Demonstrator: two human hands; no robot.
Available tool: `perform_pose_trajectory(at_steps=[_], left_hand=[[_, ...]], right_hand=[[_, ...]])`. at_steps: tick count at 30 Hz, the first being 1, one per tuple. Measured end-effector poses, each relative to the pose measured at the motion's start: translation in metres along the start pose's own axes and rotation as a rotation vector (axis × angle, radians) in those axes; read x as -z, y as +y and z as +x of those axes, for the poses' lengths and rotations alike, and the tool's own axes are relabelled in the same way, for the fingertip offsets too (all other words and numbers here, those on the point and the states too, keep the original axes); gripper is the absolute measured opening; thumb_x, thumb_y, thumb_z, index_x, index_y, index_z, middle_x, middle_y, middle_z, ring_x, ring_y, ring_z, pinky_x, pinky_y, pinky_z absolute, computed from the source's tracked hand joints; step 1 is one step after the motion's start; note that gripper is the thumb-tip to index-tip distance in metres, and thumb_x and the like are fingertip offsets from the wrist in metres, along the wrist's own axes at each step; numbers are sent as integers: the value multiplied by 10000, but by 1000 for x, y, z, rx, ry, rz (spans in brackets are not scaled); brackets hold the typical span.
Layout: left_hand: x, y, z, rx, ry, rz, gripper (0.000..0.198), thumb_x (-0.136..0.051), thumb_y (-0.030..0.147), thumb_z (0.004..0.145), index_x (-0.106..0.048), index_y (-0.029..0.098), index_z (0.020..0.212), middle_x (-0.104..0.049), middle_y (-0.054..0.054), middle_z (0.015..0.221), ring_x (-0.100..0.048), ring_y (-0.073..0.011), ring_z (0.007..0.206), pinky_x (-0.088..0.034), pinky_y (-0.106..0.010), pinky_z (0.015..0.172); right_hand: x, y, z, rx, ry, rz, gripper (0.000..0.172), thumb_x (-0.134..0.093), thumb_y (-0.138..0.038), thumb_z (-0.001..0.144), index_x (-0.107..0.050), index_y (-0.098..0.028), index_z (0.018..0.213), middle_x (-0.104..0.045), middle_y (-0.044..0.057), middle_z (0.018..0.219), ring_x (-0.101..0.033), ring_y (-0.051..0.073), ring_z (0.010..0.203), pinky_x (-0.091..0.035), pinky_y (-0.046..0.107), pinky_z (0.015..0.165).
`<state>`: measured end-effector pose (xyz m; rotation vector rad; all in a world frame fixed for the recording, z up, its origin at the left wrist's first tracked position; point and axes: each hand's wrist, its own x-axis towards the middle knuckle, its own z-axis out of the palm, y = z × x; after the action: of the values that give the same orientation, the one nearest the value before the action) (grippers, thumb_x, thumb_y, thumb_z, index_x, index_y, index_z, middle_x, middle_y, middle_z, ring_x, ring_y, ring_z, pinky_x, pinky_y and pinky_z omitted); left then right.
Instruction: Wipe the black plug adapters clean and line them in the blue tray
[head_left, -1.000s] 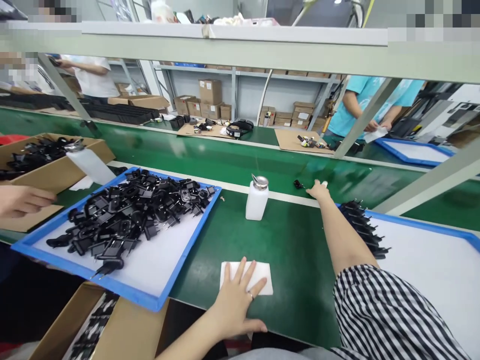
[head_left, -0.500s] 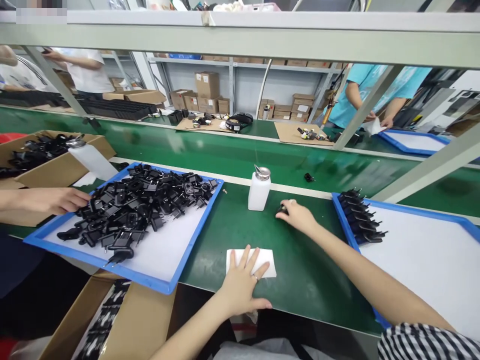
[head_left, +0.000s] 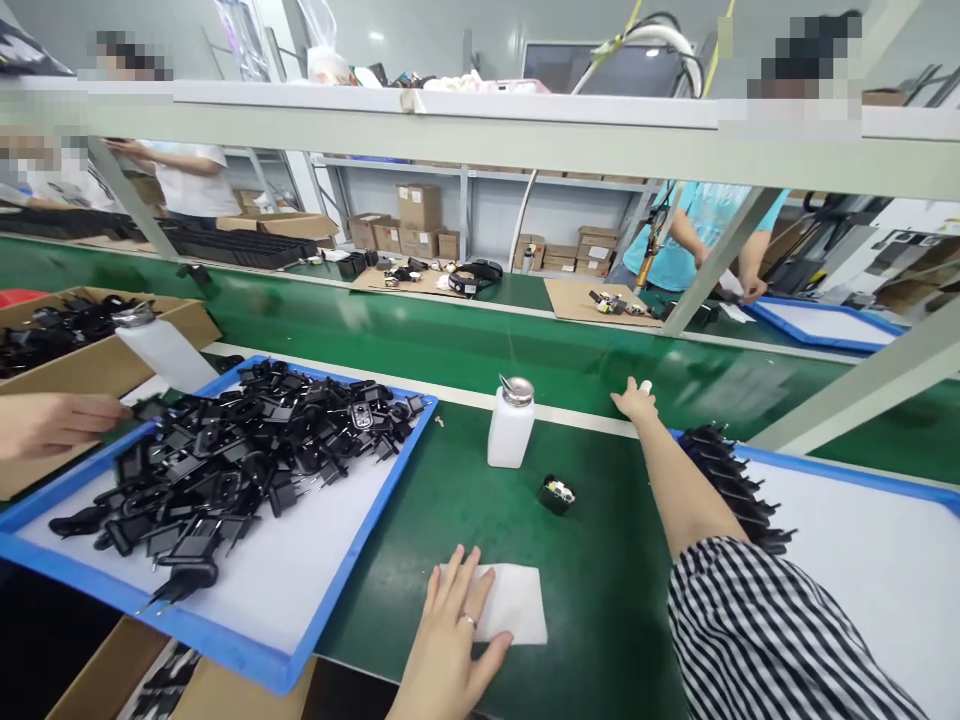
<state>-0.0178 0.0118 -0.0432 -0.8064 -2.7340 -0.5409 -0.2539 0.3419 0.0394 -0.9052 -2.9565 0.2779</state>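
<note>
My left hand [head_left: 455, 632] lies flat with fingers spread over a folded white cloth or paper wipe [head_left: 519, 605] on the green bench. My right hand [head_left: 636, 402] is stretched to the back of the bench, thumb and fingertips apart; whatever lies beneath it is hidden. Between my hands sits a small black piece [head_left: 556, 494] with white and yellow parts showing on top, touched by neither hand. Behind it stands a white pump bottle [head_left: 511, 428] with a metal cap.
Black plug adapters [head_left: 262, 440] are heaped in a blue-rimmed tray [head_left: 360, 540] at left. Another person's hand [head_left: 56, 425] holds one there. A row of black pieces [head_left: 731, 485] lines the right tray [head_left: 862, 560]. A metal shelf frame [head_left: 450, 140] crosses above the bench.
My right hand has let go of the small black piece and reached farther back, where a small black part lay. That part is now out of sight. My left hand stays on the wipe.
</note>
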Motion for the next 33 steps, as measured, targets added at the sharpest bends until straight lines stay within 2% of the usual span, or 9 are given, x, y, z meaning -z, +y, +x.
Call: perform_pose_trajectory(at_steps=[2, 5, 9, 13, 18, 21, 25, 30, 33], left_hand=[[0, 0, 1, 27, 37, 0, 395, -422, 300, 762, -415, 202, 1145, -361, -93, 1257, -269, -272, 1177, -364, -489, 859], [2, 2, 4, 68, 52, -6, 344, -430, 280, 757, -470, 195, 1087, -395, -96, 1232, -305, -268, 1159, -370, -479, 857], [4, 4, 7, 54, 32, -34, 327, -439, 273, 750, -487, 188, 1062, -423, -102, 1207, -329, -268, 1145, -360, -487, 859], [7, 4, 7, 5, 65, -70, 332, -456, 267, 739, -482, 178, 1058, -450, -110, 1180, -348, -265, 1132, -345, -484, 862], [12, 2, 0, -35, 289, -163, 221, -423, 190, 752, -532, 180, 944, -554, -89, 1051, -430, -216, 1069, -296, -451, 898], [18, -3, -7, 12, 320, -202, 207, -399, 181, 759, -545, 185, 906, -579, -71, 1006, -450, -197, 1048, -272, -431, 917], [25, -6, -9, 114, 186, -170, 247, -363, 226, 777, -528, 180, 955, -563, -74, 1041, -434, -198, 1063, -245, -448, 931], [34, 3, -9, 61, -79, -35, 373, -369, 327, 782, -438, 159, 1108, -449, -103, 1186, -312, -245, 1154, -138, -556, 931], [34, 10, -11, -18, -232, 15, 456, -370, 386, 780, -359, 174, 1183, -358, -99, 1257, -246, -266, 1185, -101, -613, 900]], right_hand=[[-5, 7, 5, 14, -23, -33, 375, -365, -228, 784, -438, -115, 1135, -419, 209, 1131, -403, 333, 1034, -391, 407, 723], [-5, 12, 3, 86, -67, -69, 361, -347, -105, 759, -490, -114, 1090, -442, 186, 1115, -426, 292, 1022, -392, 347, 747], [3, 7, -19, 229, -135, -98, 373, -375, -115, 748, -478, -131, 1107, -470, 152, 1102, -482, 247, 964, -385, 314, 767], [6, 5, -71, 404, -188, -121, 379, -438, -163, 736, -463, -134, 1114, -512, 126, 1054, -495, 226, 943, -375, 294, 785], [3, 21, -153, 576, -199, -150, 362, -392, -198, 777, -431, -134, 1131, -488, 133, 1074, -509, 211, 915, -383, 297, 774], [6, 29, -181, 627, -236, -247, 427, -474, -255, 737, -420, -117, 1137, -474, 167, 1094, -485, 273, 949, -388, 361, 757], [5, 18, -192, 625, -185, -180, 589, -498, -391, 709, -337, -104, 1198, -402, 184, 1194, -365, 316, 1079, -323, 432, 824], [-10, -8, -200, 672, -130, -38, 370, -417, -322, 765, -430, -149, 1092, -526, 123, 1071, -475, 253, 958, -327, 387, 793], [-11, -6, -212, 696, -139, -56, 298, -426, -274, 759, -469, -145, 1024, -572, 119, 973, -502, 246, 902, -307, 405, 792]])
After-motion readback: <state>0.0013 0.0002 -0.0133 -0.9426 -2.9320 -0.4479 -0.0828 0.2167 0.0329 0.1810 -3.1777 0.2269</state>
